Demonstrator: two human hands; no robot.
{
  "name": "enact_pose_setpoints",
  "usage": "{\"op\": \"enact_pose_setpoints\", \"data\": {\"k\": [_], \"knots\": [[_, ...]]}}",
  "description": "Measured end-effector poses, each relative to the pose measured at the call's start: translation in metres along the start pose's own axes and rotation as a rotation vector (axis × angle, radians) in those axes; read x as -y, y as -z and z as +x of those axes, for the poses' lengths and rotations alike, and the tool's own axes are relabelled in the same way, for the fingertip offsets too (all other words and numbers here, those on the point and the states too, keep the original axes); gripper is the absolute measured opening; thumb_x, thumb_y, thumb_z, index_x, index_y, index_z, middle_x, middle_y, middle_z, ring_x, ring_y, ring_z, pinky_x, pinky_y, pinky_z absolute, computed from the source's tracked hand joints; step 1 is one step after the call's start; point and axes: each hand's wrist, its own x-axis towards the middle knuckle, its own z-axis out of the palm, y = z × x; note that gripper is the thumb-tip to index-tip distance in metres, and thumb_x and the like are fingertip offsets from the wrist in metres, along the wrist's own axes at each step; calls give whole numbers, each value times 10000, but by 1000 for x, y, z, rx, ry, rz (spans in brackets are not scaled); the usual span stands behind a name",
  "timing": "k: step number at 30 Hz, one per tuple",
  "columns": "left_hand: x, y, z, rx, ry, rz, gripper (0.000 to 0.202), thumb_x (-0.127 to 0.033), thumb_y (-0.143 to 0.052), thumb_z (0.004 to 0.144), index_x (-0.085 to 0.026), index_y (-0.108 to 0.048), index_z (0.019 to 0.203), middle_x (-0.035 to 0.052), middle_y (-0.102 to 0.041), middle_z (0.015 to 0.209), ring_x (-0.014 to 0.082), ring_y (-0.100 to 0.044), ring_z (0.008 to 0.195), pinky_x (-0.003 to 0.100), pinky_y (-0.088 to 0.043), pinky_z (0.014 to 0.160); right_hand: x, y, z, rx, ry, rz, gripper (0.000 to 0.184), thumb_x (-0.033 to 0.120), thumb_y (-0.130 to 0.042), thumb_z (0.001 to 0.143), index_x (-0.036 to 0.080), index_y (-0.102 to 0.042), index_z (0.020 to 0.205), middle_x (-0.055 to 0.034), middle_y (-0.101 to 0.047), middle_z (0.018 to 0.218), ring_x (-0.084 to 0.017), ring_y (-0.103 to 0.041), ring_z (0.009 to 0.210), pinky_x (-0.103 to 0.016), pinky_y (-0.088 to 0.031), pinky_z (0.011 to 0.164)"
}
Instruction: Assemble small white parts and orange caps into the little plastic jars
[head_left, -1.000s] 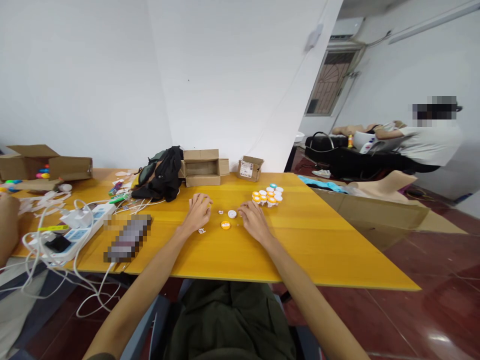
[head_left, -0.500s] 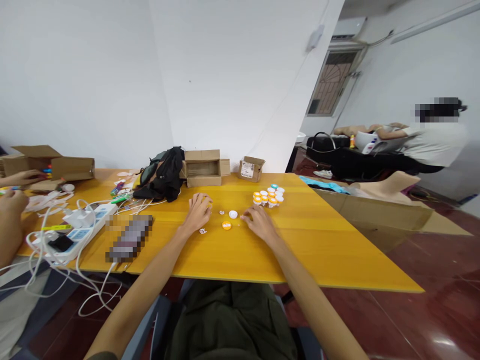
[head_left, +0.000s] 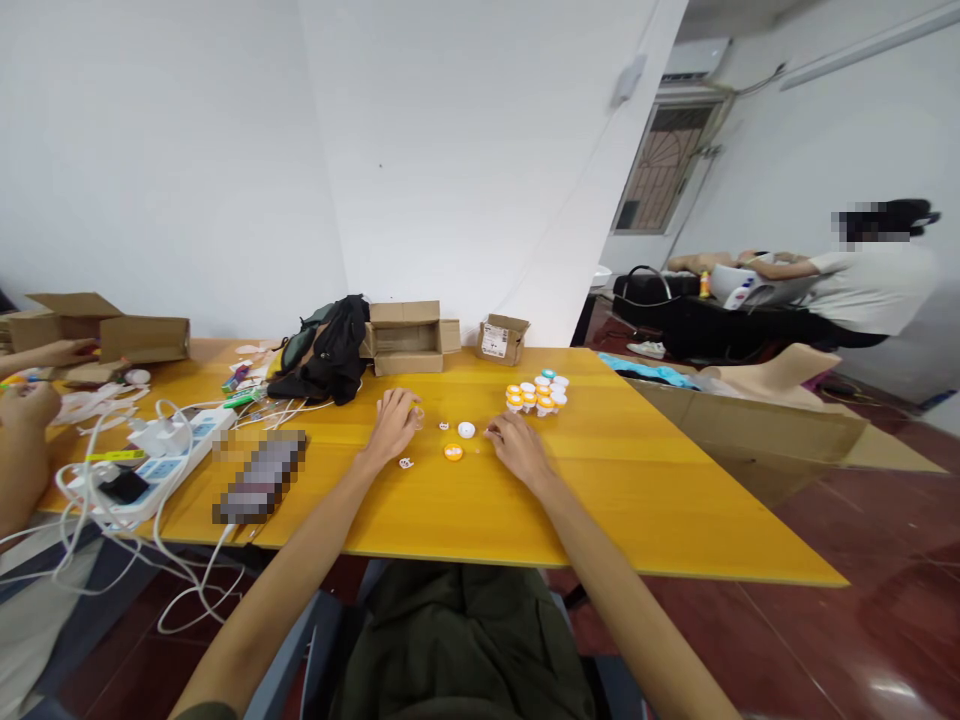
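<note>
My left hand point(head_left: 392, 428) is over the table, its fingers curled around a small clear round piece point(head_left: 418, 418) that shows past the fingertips. Lower and to the right of that hand lies a small white figure with dark marks point(head_left: 406, 463); a similar figure point(head_left: 444, 426) sits between my hands. Beside it are a white round cap point(head_left: 466, 430) and, nearer me, an orange round cap with a pale centre point(head_left: 453, 453). My right hand point(head_left: 517, 448) is pinched just right of the white cap; whatever its fingertips hold is too small to name.
Several small orange-, white- and teal-topped pieces point(head_left: 537, 393) are clustered beyond my right hand. Behind are two cardboard boxes point(head_left: 409, 360) point(head_left: 501, 340) and a black bag point(head_left: 324, 350). Left are a phone point(head_left: 262, 478), a power strip point(head_left: 169, 465), cables and another person's hands point(head_left: 30, 410).
The clear piece now shows at my left fingertips, and that hand has shifted slightly left. My right hand has drawn slightly right, away from the white cap. The caps and figures stay put.
</note>
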Motion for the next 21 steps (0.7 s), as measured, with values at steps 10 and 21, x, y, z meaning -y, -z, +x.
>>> {"op": "enact_pose_setpoints", "data": {"k": [10,21], "knots": [[-5,0,-2,47,-46,-23,179,-250,-521,901,-253,-576,1072,62,-590,1094,266,-477,1082,433,-398,942,15,-2,2,-34,131,64,151,201,-532,929,234,-663,996,-91,-665,1046,-249,-577,988,-383,-457,881],[-29,4,-13,274,-324,-84,209,-347,-519,923,-253,-594,1094,72,-594,1149,266,-454,1114,439,-365,986,19,0,5,40,202,128,188,131,-526,909,232,-684,912,-81,-695,1052,-234,-585,973,-389,-456,885]]}}
